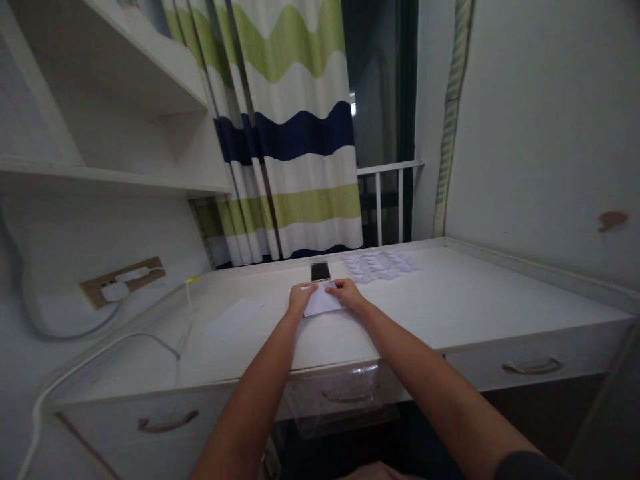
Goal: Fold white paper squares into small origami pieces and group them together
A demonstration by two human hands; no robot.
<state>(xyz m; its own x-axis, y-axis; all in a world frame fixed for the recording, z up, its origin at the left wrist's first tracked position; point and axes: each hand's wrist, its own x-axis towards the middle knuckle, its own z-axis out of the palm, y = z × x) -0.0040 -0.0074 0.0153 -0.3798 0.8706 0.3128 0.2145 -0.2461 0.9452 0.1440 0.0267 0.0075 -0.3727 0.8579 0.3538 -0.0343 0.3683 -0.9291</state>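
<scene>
Both my hands rest on a small white sheet of paper [321, 303] lying on the white desk [450, 307]. My left hand [301, 298] pinches the paper's upper left corner with curled fingers. My right hand [345, 292] holds its upper right edge, fingers closed on it. A dark phone [320, 271] lies flat just beyond the paper. Several small folded white paper pieces [379, 265] are spread out further back to the right.
Another white sheet [234, 318] lies on the desk to the left. A wall socket with a plug and white cable [120, 283] is at left. Shelves hang above left, a striped curtain [295, 133] behind. Desk drawers with handles [533, 366] face me.
</scene>
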